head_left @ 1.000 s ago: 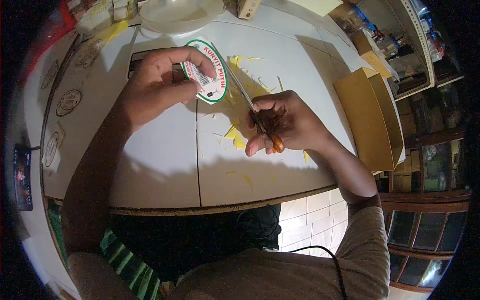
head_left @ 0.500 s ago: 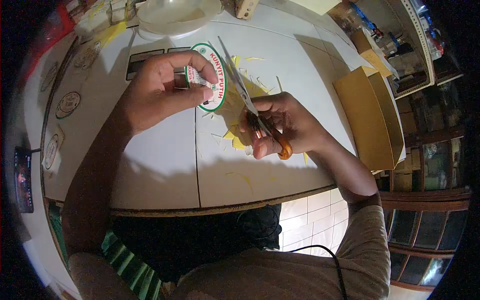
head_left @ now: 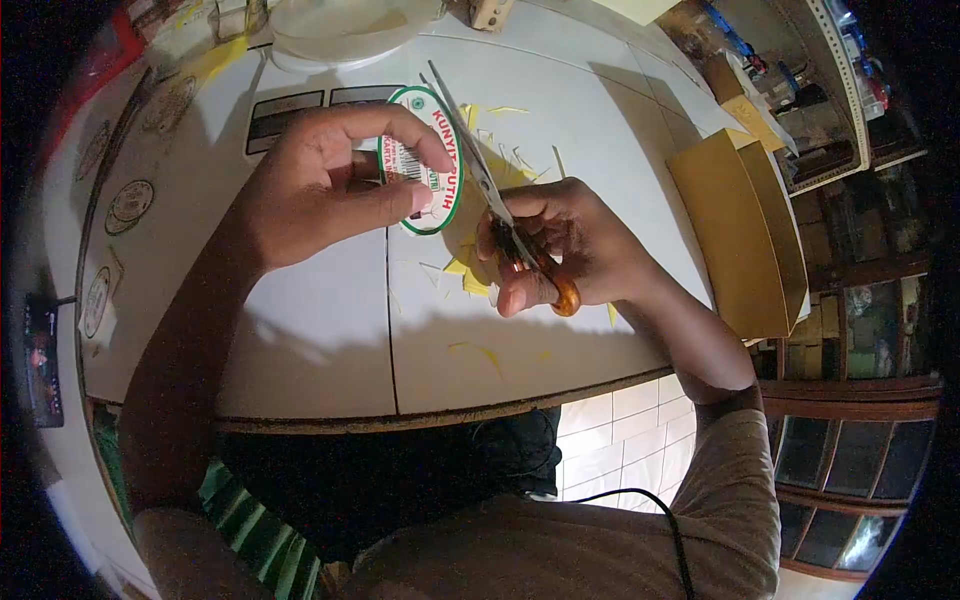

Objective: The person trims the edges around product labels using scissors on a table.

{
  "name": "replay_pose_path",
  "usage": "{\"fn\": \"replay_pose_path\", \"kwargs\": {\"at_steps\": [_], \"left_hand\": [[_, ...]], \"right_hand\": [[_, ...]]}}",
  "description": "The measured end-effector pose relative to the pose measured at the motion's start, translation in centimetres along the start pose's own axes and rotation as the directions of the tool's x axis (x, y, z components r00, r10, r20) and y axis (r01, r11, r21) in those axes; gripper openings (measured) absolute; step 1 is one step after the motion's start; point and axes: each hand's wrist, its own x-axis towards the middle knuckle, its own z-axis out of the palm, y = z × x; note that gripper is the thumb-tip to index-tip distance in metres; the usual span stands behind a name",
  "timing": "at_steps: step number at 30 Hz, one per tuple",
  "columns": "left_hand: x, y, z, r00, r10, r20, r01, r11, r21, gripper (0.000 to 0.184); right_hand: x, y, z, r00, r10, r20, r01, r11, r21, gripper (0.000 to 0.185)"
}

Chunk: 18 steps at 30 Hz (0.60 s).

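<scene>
My left hand [head_left: 335, 175] pinches an oval label [head_left: 440, 135] with a green border, red lettering reading "KUNYIT PUTIH" and a barcode. Thumb and fingers cover part of its face. My right hand [head_left: 570, 245] is wrapped round the orange-brown handles of a pair of scissors [head_left: 482, 172]. Their blades point up and to the left, slightly parted, close along the label's right edge; whether they touch it I cannot tell. Beneath both hands, yellow and white paper scraps [head_left: 470, 275] lie scattered on the white table [head_left: 320, 350].
An upright cardboard box [head_left: 725, 225] stands at the table's right side. A round translucent container [head_left: 345, 30] sits at the back. Several round labels, one of them a pale label [head_left: 132, 207], lie along the left. Dark rectangular pieces [head_left: 285, 120] are behind my left hand.
The label has shifted slightly right and down in my left hand, with its top tilted a little. The scissors have tipped slightly left, and their blade tips now show a narrow gap.
</scene>
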Motion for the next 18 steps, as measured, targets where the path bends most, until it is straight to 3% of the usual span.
{"fn": "replay_pose_path", "kwargs": {"at_steps": [6, 11, 18], "left_hand": [[0.02, -0.18, 0.08, 1.0, 0.004, -0.014, -0.005, 1.0, -0.007, 0.02], [-0.01, 0.01, 0.19, 1.0, -0.01, -0.028, 0.01, 1.0, -0.004, 0.019], [0.11, 0.03, -0.08, 1.0, -0.01, -0.014, 0.01, 1.0, 0.029, 0.018]], "right_hand": [[0.21, 0.05, 0.23, 0.997, -0.066, -0.042, 0.068, 0.997, 0.047, 0.056], [0.16, -0.34, 0.24, 0.996, -0.078, -0.045, 0.076, 0.996, -0.047, 0.057], [0.13, -0.4, 0.04, 0.997, -0.075, -0.029, 0.073, 0.997, -0.039, 0.054]]}}
